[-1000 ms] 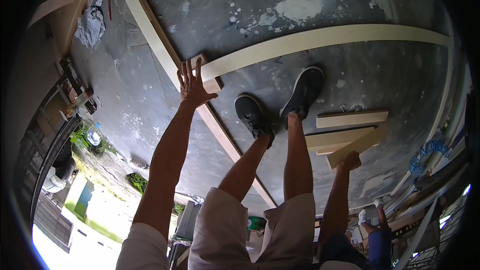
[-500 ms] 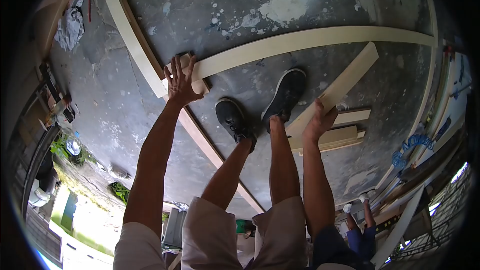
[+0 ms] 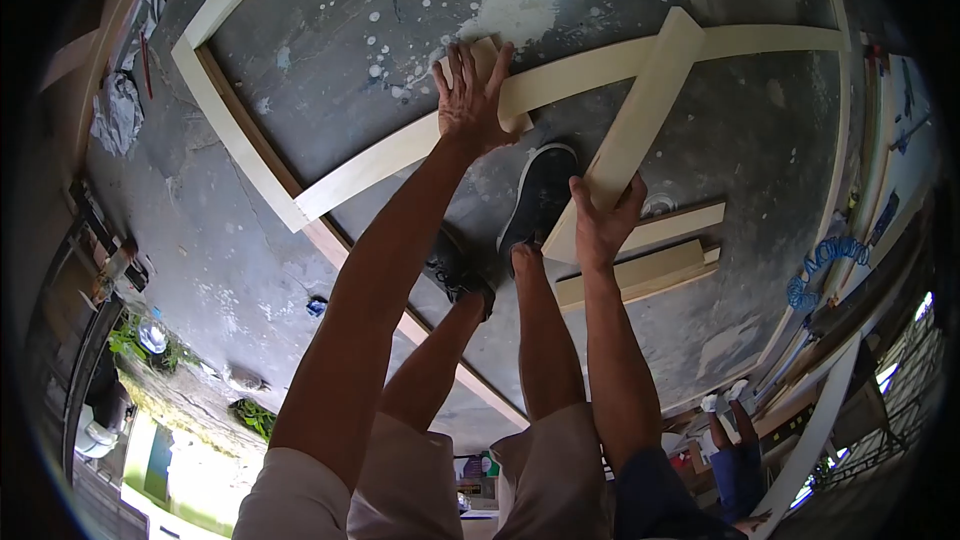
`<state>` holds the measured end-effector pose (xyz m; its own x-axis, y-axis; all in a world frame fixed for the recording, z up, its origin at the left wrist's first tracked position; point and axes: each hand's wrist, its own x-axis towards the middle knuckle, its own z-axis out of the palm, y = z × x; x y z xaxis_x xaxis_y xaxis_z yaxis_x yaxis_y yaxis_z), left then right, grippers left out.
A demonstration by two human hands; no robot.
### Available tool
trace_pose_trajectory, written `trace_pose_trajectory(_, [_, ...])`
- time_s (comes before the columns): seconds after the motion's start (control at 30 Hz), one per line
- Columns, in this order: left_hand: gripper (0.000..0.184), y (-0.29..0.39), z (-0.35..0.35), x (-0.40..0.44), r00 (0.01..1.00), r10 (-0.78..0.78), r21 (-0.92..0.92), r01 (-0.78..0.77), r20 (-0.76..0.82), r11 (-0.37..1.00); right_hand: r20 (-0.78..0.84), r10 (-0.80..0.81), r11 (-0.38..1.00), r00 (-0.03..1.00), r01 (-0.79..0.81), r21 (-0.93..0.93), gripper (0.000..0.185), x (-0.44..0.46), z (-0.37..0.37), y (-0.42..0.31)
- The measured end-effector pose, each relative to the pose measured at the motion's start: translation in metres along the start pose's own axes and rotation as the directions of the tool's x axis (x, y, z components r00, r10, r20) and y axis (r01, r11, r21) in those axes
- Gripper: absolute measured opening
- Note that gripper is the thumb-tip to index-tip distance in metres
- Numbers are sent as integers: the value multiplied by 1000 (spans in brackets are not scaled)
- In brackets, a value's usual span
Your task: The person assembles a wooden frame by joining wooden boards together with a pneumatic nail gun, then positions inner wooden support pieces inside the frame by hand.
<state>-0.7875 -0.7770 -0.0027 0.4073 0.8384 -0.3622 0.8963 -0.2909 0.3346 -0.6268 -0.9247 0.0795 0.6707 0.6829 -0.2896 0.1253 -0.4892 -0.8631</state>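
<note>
My left hand (image 3: 468,110) has its fingers splayed over a short wooden block (image 3: 483,58) and grips it. The block lies across the pale crosspiece (image 3: 590,68) of a wooden frame on the floor. In my right hand (image 3: 606,225) is a long pale plank (image 3: 650,100), held near its lower end, with the thumb on one side and fingers on the other. The plank slants up, and its far end overlaps the crosspiece. At the left, the crosspiece meets the frame's side rail (image 3: 235,135).
Wood offcuts (image 3: 640,275) lie right of my feet, beside a small round clear object (image 3: 659,205). My dark shoe (image 3: 545,190) stands close to the plank. A coiled blue hose (image 3: 825,265) hangs at the right. Another person's legs (image 3: 735,425) appear lower right.
My left hand has moved right along the crosspiece with the block, away from the frame's corner. The plank in my right hand has shifted left and up, now overlapping the crosspiece.
</note>
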Motion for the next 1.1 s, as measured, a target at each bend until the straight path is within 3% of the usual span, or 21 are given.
trace_pose_trajectory(0.07, [144, 23, 2, 22, 999, 23, -20, -24, -35, 1000, 84, 31, 999, 996, -31, 6, 73, 24, -3, -11])
trace_pose_trajectory(0.1, [143, 34, 1, 33, 999, 24, -33, -25, -29, 999, 62, -30, 991, 998, 38, -125, 70, 37, -2, -18])
trace_pose_trajectory(0.13, [143, 45, 1, 45, 999, 24, -44, -25, -27, 999, 51, -37, 991, 998, 43, -126, 70, 55, -1, -22])
trace_pose_trajectory(0.2, [146, 60, 2, 58, 998, 22, -61, -25, -54, 998, 197, -233, 945, 952, 269, -188, 69, 89, 3, -30])
trace_pose_trajectory(0.23, [147, 63, 3, 61, 996, 0, -144, -13, -85, 989, 197, -235, 945, 952, 271, -182, 69, 106, 8, -35])
trace_pose_trajectory(0.3, [147, 63, 3, 61, 989, -78, -251, 45, -125, 967, 328, -320, 899, 889, 394, -189, 68, 136, 24, -44])
trace_pose_trajectory(0.4, [143, 40, 0, 42, 978, -123, -326, 62, -170, 943, 445, -340, 871, 829, 455, -183, 67, 168, 60, -42])
trace_pose_trajectory(0.47, [135, 27, 0, 29, 969, -125, -285, 60, -214, 957, 473, -311, 856, 825, 459, -238, 69, 175, 92, -45])
trace_pose_trajectory(0.53, [127, 12, 6, 20, 986, -85, -345, 31, -142, 938, 499, -370, 784, 783, 552, -284, 73, 178, 127, -43])
trace_pose_trajectory(0.6, [113, 8, 12, 22, 981, -62, -385, -15, -186, 923, 542, -361, 813, 759, 541, -216, 76, 183, 154, -38])
trace_pose_trajectory(0.67, [107, 13, 14, 23, 972, -94, -414, -5, -217, 910, 531, -441, 768, 723, 611, -194, 78, 190, 179, -25])
trace_pose_trajectory(0.77, [101, 14, 24, 24, 972, -140, -419, 49, -191, 907, 552, -432, 765, 713, 614, -195, 83, 202, 202, -14])
trace_pose_trajectory(0.93, [83, 18, 18, 23, 945, -176, -501, 15, -276, 865, 593, -369, 782, 716, 584, -218, 85, 209, 204, -15])
trace_pose_trajectory(1.0, [68, 16, 20, 22, 945, -223, -559, 53, -240, 827, 605, -368, 842, 706, 529, -105, 87, 211, 201, -19])
trace_pose_trajectory(1.03, [57, 14, 23, 24, 936, -198, -517, 20, -291, 855, 598, -382, 839, 705, 535, -96, 87, 212, 201, -20])
trace_pose_trajectory(1.1, [55, 16, 25, 23, 940, -220, -511, 60, -259, 858, 619, -358, 853, 699, 515, -88, 88, 212, 200, -21])
